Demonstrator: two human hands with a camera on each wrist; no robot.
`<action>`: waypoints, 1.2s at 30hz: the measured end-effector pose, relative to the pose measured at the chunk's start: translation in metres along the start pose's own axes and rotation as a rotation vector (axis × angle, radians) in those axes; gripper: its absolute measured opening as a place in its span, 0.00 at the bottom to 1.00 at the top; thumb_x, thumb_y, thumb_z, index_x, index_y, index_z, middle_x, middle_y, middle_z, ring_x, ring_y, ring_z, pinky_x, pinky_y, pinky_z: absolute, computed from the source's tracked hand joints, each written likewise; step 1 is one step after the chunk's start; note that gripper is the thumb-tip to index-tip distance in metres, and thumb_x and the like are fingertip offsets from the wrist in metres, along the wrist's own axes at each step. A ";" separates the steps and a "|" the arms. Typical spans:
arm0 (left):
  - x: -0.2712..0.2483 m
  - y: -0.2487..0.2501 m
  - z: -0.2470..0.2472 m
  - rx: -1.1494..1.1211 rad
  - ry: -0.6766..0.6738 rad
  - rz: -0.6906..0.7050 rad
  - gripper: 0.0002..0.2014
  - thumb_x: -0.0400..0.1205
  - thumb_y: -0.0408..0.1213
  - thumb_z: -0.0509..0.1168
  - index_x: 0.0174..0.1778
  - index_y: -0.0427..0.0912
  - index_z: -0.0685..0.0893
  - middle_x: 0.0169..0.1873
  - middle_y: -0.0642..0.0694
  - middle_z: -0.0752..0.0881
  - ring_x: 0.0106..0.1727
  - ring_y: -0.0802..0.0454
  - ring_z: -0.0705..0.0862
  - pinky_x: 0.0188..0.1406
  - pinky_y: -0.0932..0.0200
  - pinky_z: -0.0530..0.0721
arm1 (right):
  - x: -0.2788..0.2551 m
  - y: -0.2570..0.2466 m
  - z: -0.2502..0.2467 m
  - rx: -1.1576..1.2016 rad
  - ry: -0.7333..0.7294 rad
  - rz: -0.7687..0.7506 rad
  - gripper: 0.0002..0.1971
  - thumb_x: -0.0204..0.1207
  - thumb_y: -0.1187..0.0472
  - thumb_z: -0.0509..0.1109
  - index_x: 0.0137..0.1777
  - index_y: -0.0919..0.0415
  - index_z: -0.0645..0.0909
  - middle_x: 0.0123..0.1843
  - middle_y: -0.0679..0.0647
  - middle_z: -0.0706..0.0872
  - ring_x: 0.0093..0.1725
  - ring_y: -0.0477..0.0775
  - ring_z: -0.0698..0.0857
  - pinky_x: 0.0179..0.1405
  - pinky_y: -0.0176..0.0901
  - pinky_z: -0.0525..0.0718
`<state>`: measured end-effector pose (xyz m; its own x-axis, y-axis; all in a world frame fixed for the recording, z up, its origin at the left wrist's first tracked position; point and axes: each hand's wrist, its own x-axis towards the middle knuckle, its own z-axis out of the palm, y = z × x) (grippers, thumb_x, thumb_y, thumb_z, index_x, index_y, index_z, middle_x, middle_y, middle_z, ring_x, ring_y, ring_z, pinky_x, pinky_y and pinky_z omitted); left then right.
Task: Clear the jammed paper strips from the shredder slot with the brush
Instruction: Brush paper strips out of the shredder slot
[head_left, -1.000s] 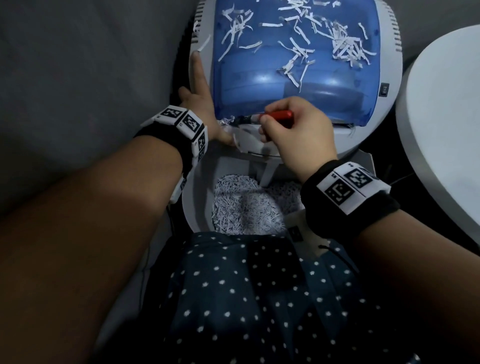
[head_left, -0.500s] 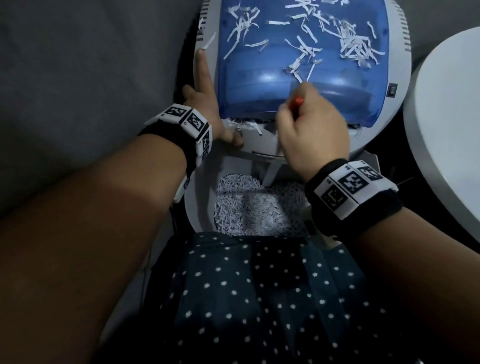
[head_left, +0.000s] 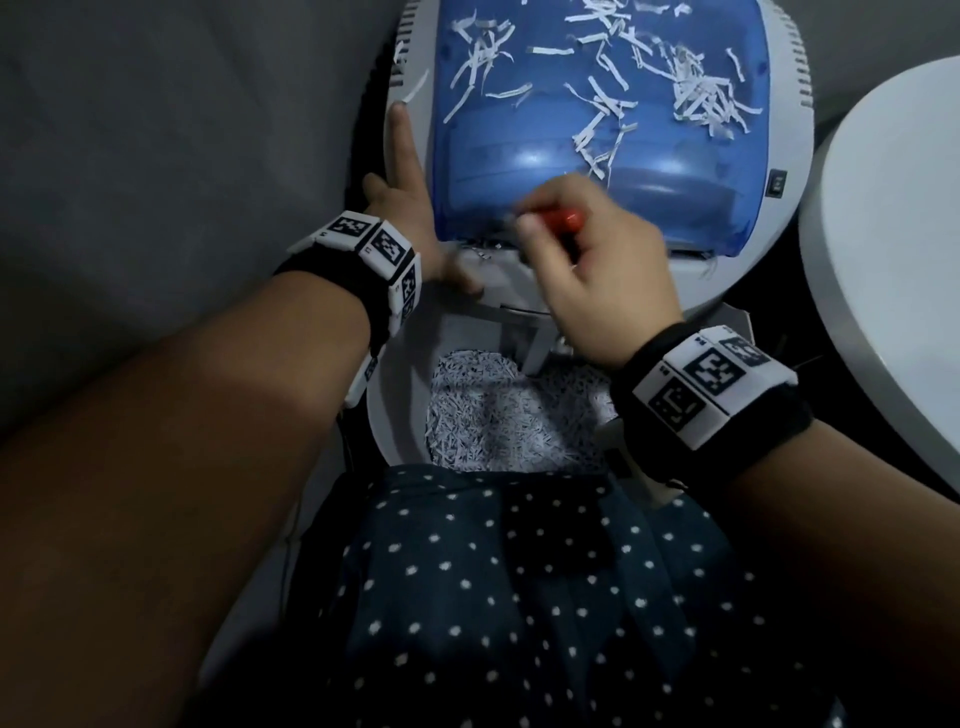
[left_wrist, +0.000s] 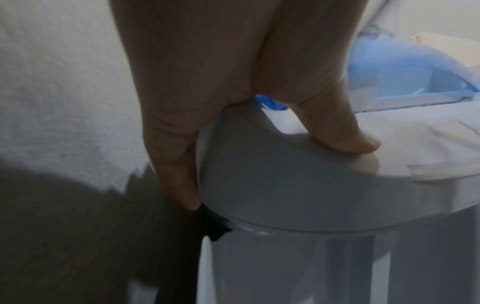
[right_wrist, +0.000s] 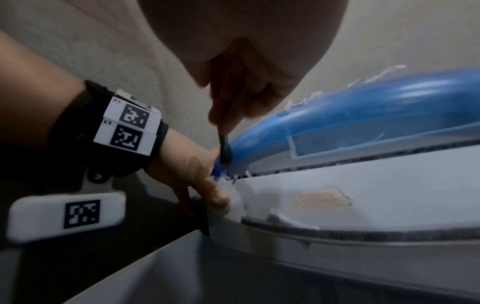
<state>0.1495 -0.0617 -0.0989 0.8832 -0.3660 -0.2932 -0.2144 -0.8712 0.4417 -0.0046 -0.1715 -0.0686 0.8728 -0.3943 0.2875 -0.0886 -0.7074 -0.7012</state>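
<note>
Grey fabric backs a white shredder (head_left: 789, 130) whose blue cover (head_left: 597, 171) is littered with loose strips (head_left: 696, 101); a white round table (head_left: 893, 260) stands to its right, and the bin (head_left: 395, 415) below holds a heap of shreddings (head_left: 498, 415).

The left hand (head_left: 410, 208) steadies the shredder's left edge, forefinger straight along the rim and thumb pressed flat on the grey top; its other fingers reach down the side, fingers relaxed, gripping nothing. The right hand (head_left: 597, 270) is clamped on the brush (head_left: 558, 218), pinching its red handle.

The slot (right_wrist: 363, 162) runs left to right under the cover's near edge, just beyond both hands. In the right wrist view the dark brush tip sits at the slot's far left end, right beside the left thumb, where a few jammed strips (right_wrist: 233, 176) poke out. The right hand is the one placed to sweep, and I judge the stroke should follow the slot's length rightward.

The bristles are blurred, and the slot's right end is cut off.
</note>
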 end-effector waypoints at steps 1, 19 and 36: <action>0.000 0.000 0.001 0.006 0.017 0.001 0.78 0.62 0.44 0.87 0.81 0.56 0.22 0.79 0.27 0.59 0.72 0.29 0.75 0.72 0.35 0.71 | -0.001 0.000 0.005 -0.016 -0.102 -0.005 0.10 0.84 0.53 0.66 0.59 0.53 0.85 0.49 0.52 0.91 0.51 0.57 0.88 0.51 0.48 0.80; 0.003 -0.001 -0.002 -0.016 -0.024 -0.008 0.83 0.55 0.46 0.89 0.80 0.57 0.20 0.82 0.27 0.54 0.77 0.29 0.71 0.74 0.32 0.70 | 0.000 0.025 -0.005 -0.198 0.058 0.246 0.10 0.85 0.53 0.63 0.56 0.56 0.83 0.50 0.57 0.89 0.52 0.64 0.85 0.46 0.50 0.75; -0.001 0.002 -0.005 -0.012 -0.037 -0.019 0.82 0.57 0.45 0.89 0.79 0.57 0.19 0.82 0.29 0.53 0.77 0.31 0.70 0.75 0.32 0.69 | -0.008 0.052 -0.056 -0.137 0.414 0.487 0.08 0.83 0.57 0.60 0.46 0.57 0.78 0.39 0.53 0.79 0.42 0.60 0.76 0.40 0.45 0.65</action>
<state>0.1502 -0.0622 -0.0938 0.8711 -0.3617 -0.3322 -0.1927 -0.8739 0.4463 -0.0434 -0.2376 -0.0705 0.4624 -0.8628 0.2044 -0.5115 -0.4478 -0.7334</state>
